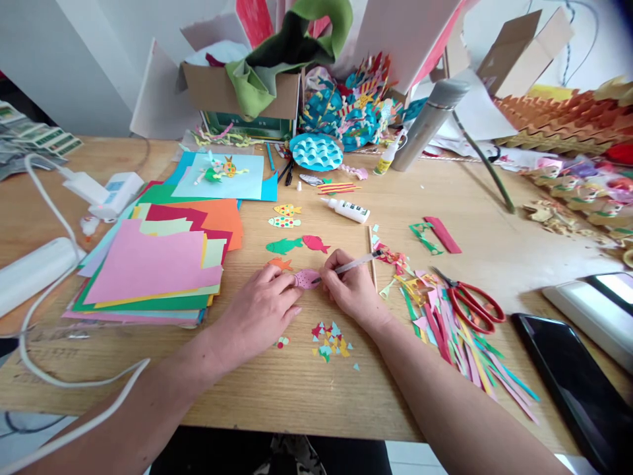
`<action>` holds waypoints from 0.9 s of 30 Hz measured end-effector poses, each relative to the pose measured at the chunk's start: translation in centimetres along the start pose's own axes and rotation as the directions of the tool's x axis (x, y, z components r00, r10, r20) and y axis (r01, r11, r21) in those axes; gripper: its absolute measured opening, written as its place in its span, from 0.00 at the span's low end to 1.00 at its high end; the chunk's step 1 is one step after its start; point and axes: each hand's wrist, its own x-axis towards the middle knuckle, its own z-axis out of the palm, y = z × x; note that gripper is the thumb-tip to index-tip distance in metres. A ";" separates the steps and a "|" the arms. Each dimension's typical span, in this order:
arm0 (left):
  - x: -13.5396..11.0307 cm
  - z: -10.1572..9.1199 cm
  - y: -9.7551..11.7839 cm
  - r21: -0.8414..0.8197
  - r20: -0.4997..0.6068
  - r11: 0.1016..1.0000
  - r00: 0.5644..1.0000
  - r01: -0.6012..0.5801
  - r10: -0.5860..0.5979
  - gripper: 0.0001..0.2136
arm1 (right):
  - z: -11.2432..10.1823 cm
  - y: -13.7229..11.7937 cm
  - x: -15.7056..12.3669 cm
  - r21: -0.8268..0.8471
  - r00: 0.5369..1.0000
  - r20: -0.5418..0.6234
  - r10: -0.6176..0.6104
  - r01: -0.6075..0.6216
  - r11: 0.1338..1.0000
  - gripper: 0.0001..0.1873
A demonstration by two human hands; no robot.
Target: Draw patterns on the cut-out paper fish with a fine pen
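- Head view: the pink paper fish (306,278) lies flat on the wooden counter (297,389), with 1 hand at each end.
- The left hand (257,307) is curled down, its fingertips (295,289) pinning the fish's left end.
- The right hand (349,284) is closed in a writing grip around a slim pen (352,264), whose tip rests on the fish.
- The fish looks like thin, very light paper, likely to flex, crease or slide; pressing it flat near an edge seems safer than pinching it up.
- Just beyond the fish lie a green paper fish (284,246) and a red paper fish (315,243), with a white glue bottle (346,210) farther on.
- Left of the fish is a stack of coloured paper (148,264); right of it are red-handled scissors (475,303) and paper strips (445,336).
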 end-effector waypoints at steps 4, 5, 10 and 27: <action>-0.1 0.0 0.0 -0.002 -0.003 1.000 1.000 -0.004 0.004 0.11 | 0.0 0.0 0.0 0.005 1.000 -0.015 0.010 -0.010 1.000 0.06; -0.1 0.0 0.0 -0.003 -0.003 1.000 1.000 -0.004 0.004 0.11 | 0.0 -0.1 0.0 0.003 1.000 -0.015 0.009 -0.009 1.000 0.06; -0.1 0.0 0.1 -0.015 0.021 1.000 1.000 0.011 -0.010 0.11 | 0.0 -0.1 0.0 -0.015 1.000 -0.008 0.003 -0.003 1.000 0.06; -0.1 0.0 0.1 -0.036 0.027 0.999 0.999 0.028 -0.027 0.11 | 0.0 -0.2 -0.1 -0.024 1.000 -0.012 -0.001 0.001 1.000 0.06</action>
